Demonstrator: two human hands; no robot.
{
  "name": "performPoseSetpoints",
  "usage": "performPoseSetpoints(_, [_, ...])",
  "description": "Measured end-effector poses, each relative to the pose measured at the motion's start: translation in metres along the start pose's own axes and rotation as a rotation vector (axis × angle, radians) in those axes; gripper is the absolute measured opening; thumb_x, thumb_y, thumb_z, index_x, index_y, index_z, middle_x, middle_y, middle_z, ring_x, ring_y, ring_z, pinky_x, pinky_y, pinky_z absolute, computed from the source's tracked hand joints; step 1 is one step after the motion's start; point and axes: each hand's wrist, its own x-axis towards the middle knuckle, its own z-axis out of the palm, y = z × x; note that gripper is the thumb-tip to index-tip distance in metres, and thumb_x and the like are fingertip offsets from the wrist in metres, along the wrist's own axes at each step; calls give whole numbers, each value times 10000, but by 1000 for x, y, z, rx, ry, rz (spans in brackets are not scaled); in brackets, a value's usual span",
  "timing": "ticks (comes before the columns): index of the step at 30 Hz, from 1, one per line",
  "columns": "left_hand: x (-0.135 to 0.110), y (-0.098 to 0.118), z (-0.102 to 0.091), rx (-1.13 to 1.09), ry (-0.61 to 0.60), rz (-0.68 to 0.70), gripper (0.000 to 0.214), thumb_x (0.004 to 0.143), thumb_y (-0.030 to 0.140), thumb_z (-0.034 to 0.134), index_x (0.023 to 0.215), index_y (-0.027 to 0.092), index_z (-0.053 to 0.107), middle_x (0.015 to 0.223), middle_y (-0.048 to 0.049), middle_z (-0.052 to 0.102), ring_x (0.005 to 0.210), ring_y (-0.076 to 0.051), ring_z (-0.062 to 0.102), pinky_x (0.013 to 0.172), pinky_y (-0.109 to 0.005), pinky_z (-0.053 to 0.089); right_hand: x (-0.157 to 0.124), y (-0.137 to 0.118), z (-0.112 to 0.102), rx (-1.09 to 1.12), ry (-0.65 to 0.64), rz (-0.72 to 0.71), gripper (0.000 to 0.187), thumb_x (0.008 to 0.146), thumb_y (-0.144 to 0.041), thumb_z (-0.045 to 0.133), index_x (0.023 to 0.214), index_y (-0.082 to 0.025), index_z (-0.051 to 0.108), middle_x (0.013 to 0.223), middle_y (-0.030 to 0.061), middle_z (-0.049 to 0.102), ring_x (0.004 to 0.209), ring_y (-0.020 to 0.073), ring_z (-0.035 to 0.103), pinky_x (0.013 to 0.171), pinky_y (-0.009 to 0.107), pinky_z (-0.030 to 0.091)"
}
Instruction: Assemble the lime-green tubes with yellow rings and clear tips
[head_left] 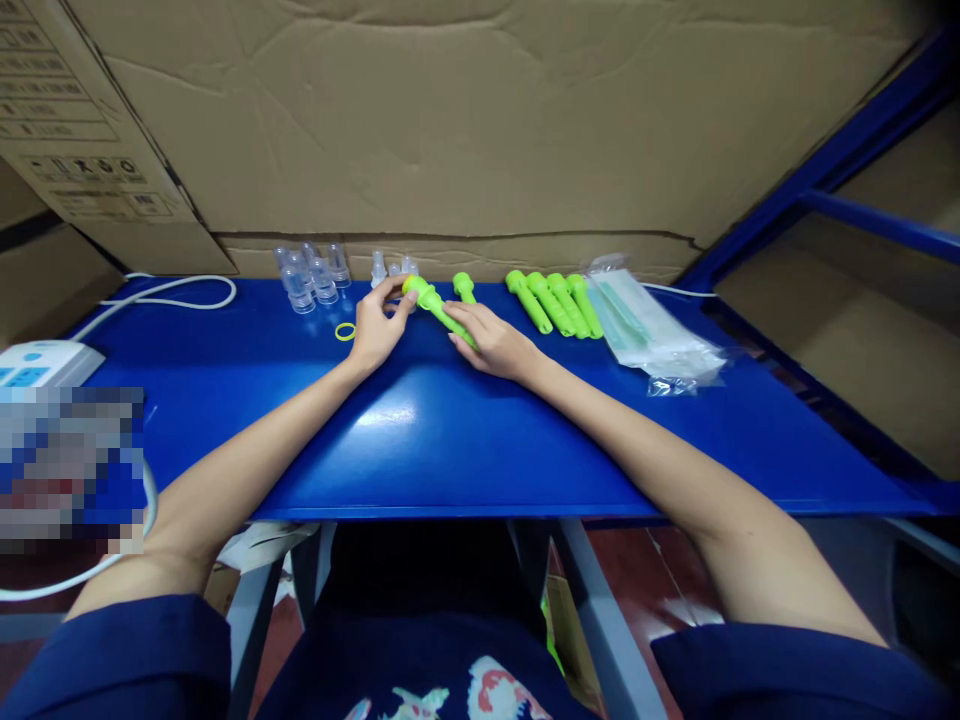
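A bright green flashlight-shaped plastic tube [429,298] is held slantwise just above the blue table, its wide head up and to the left. My left hand [379,322] pinches the head end, where a yellow ring [407,284] shows at the rim. Around the narrow handle, the fingers of my right hand [495,342] are closed; they hide its lower part. Another yellow ring [345,331] lies flat left of my left hand. Behind my hands stands a second green tube [464,287], partly covered by my right hand.
Several clear plastic cups [307,278] stand at the back left, with smaller clear pieces [379,268] beside them. Several green tubes [555,303] lie in a row at right, next to a plastic-wrapped packet [649,320]. A white device [52,362] with a cable sits far left. Cardboard [465,130] walls the back.
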Motion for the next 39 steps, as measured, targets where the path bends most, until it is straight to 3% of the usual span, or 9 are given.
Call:
performPoseSetpoints(6, [0,-1,0,-39,31,11,533,855,621,664,1133,167,689,1149,-123,755,1050,-234,736,893,-326,600,4,-15,2,46,35,53,476,1009,-260,408,1444,-77,472,1397,227,578,1346,318,544,1133,535,465])
performPoseSetpoints(10, [-4,7,3,-36,-13,16,503,881,601,643,1122,161,679,1126,-120,756,1037,-221,736,883,-310,591,4,-25,6,130,10,122,580,945,-197,463,1513,-124,372,1401,206,560,1323,318,553,1108,528,482])
performPoseSetpoints(18, [-7,10,5,-48,-19,-21,435,836,579,711,921,157,645,945,-80,767,849,-157,735,758,-243,556,5,-25,10,278,33,173,564,920,-248,548,1443,-143,362,1346,206,554,1265,319,578,1056,498,501])
performPoseSetpoints(23, [-10,14,7,-109,-107,-6,396,850,545,707,896,158,633,937,-71,758,812,-147,722,752,-244,555,5,-25,11,390,37,318,650,923,-332,572,1466,-115,286,1030,126,619,888,240,662,840,419,560])
performPoseSetpoints(26, [-12,15,9,-152,-165,-28,375,845,513,721,928,157,639,938,-73,753,829,-159,728,757,-251,558,5,-26,11,461,15,413,693,928,-353,565,1496,-136,233,874,36,591,623,155,582,694,354,540])
performPoseSetpoints(28, [-13,15,11,-183,-189,-44,378,840,507,727,954,156,647,938,-74,752,844,-168,732,771,-261,565,5,-26,10,504,-4,439,711,926,-352,564,1510,-145,214,839,13,584,581,137,549,662,332,526])
performPoseSetpoints(31, [-15,15,12,-218,-203,-63,397,832,513,733,984,155,658,979,-85,753,867,-178,738,804,-279,578,5,-28,7,516,-16,437,713,918,-352,566,1518,-150,238,868,31,611,646,156,570,708,352,539])
performPoseSetpoints(36, [-16,13,14,-251,-204,-111,472,791,570,755,980,147,660,1271,-148,684,840,-160,744,815,-294,600,6,-29,3,537,-64,421,712,921,-350,544,1530,-119,258,1077,117,648,804,192,633,786,383,561])
performPoseSetpoints(39, [-17,11,15,-266,-200,-122,512,766,602,763,969,141,669,1287,-158,673,846,-160,743,815,-300,609,5,-27,3,546,-97,431,705,930,-358,526,1539,-131,251,1167,131,633,776,166,628,757,347,556])
